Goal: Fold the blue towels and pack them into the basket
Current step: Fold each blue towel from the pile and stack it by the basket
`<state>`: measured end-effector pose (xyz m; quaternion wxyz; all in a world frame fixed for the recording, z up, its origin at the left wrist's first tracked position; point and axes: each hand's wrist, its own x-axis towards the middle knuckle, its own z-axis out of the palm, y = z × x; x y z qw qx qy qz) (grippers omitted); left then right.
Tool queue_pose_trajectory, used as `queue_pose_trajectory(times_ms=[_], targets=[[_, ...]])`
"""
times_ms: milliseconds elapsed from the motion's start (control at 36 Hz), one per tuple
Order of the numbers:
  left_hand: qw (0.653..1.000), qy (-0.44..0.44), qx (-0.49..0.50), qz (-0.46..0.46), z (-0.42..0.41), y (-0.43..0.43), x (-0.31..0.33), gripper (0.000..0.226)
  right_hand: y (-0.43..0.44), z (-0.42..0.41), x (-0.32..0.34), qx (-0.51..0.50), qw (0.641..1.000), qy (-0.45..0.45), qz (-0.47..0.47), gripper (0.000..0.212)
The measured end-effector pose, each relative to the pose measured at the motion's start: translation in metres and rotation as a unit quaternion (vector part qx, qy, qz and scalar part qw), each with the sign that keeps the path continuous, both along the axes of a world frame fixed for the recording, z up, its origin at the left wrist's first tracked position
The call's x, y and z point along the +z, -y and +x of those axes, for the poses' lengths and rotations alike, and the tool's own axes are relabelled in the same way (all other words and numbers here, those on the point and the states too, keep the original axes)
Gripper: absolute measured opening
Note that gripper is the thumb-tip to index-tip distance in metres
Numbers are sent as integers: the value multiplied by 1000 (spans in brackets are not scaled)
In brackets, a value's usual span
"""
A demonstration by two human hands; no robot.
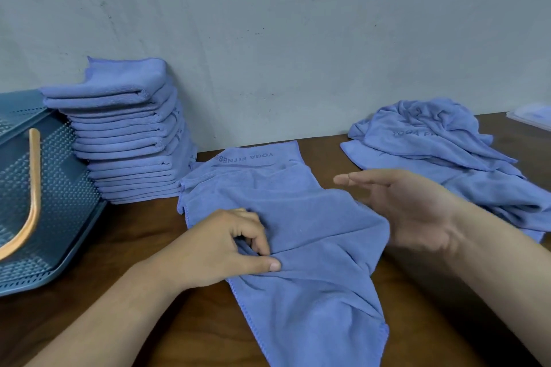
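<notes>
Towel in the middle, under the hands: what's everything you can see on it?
The middle towel is blue, microfibre-looking cloth with a stitched hem and darker "YOGA FITNESS" lettering at its far end, upside down to the camera. It lies spread lengthwise and rumpled on the brown table, its near end running out of view. The left hand pinches a crease near its left edge. The right hand hovers open over its right side, contact unclear.

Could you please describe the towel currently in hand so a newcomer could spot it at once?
On the brown table, between the folded stack and the crumpled heap, lies one towel. Only it is spread out singly, pinched by the left hand.
</notes>
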<state>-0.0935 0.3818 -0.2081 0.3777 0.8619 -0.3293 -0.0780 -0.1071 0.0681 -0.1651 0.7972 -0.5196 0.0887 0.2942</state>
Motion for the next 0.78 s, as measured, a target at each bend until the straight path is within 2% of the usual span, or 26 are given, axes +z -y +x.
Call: queue_pose_trajectory(times_ms=[56,139,222,333,417,472,528,611,639,694,778], targets=[[1000,-5,1,13,2,-4,3,17,3,-1,6,3,1000,19,-10,23],[1000,-11,11,22,5,-10,5,17,4,-4,12,-50,997,48,-43,17],[999,-18,10,26,8,-15,6,17,6,-4,16,-12,991,71,-112,23],[998,-6,36,56,12,-22,10,17,12,-5,22,10,970,116,-212,19],[994,35,43,98,16,-28,17,15,8,-6,17,-6,946,172,-277,19],[991,86,41,96,13,-24,22,25,5,-6,13,14,915,213,-343,12],[993,93,28,72,3,-12,32,26,7,-8,13,91,858,234,-449,20],[996,-38,-22,76,-22,11,48,14,9,-14,16,192,776,222,-558,46],[991,-69,-42,111,-29,18,50,19,8,-16,17,213,761,222,-571,51],[978,-66,-63,189,-38,29,48,32,3,-21,15,242,745,220,-582,55],[974,-26,-74,212,-42,39,41,31,-2,-23,10,245,704,243,-621,50]])
